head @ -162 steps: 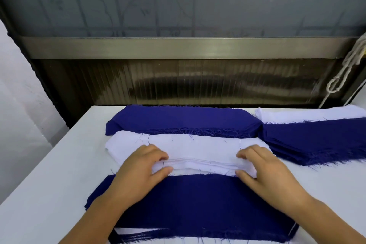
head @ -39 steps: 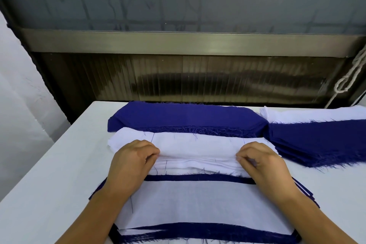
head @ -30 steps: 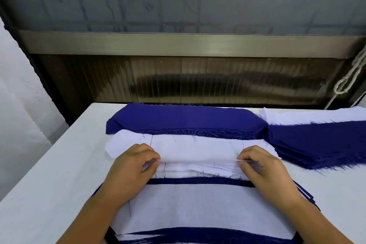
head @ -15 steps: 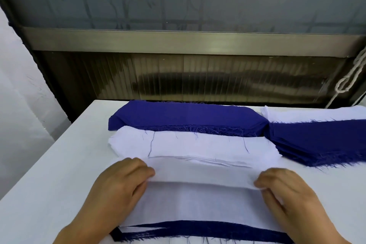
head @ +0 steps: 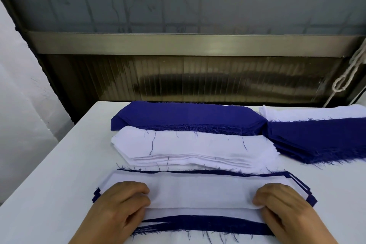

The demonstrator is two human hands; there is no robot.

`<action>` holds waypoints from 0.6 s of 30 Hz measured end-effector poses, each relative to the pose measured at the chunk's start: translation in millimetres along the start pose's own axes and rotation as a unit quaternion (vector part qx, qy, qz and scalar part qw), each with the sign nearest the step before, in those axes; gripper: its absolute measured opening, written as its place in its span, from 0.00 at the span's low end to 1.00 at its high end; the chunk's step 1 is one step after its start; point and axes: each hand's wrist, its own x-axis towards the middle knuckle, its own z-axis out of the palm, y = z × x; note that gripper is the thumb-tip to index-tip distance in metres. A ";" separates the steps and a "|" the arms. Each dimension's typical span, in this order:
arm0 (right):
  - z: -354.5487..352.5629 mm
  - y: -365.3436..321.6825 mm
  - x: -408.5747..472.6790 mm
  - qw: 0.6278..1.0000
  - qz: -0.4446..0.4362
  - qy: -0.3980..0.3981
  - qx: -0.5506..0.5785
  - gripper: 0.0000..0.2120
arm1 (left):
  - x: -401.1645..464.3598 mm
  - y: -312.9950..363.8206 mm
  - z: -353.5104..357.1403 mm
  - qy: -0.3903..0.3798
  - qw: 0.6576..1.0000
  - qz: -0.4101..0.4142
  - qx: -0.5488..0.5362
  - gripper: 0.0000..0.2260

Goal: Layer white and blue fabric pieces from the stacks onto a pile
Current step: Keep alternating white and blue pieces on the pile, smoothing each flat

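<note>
A layered pile (head: pixel 200 224) of white and blue pieces lies at the table's near edge. On top of it is a white fabric piece (head: pixel 200 192). My left hand (head: pixel 120 206) pinches its left end and my right hand (head: pixel 281 206) pinches its right end, fingers curled round the near edge. Just beyond lies the white stack (head: pixel 190 146), and behind that the blue stack (head: pixel 186 117).
A second heap of blue fabric (head: pixel 320 140) with white fabric (head: pixel 309 113) behind it sits at the right. The white table (head: pixel 59 164) ends at a dark ribbed wall panel (head: pixel 198 79). A knotted rope (head: pixel 348 77) hangs at the far right.
Both hands took a white piece off the white stack and drew it toward me onto the pile. Before that another white piece had been laid over the blue top layer.
</note>
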 end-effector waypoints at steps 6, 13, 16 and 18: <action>-4.8 -3.7 2.4 1.000 0.013 0.012 0.008 0.21 | -2.9 0.3 6.8 0.006 0.999 -0.001 -0.045 0.20; -8.4 -9.4 6.3 1.000 0.019 -0.001 0.001 0.11 | -1.8 0.4 7.2 -0.016 0.997 -0.009 -0.069 0.19; -10.2 -11.5 6.9 1.000 0.024 -0.003 0.006 0.11 | -3.6 -1.4 7.5 -0.025 0.997 -0.013 -0.076 0.18; -12.0 -13.4 7.6 1.000 0.023 -0.007 0.007 0.11 | -4.7 -2.9 7.2 -0.036 0.996 -0.018 -0.085 0.16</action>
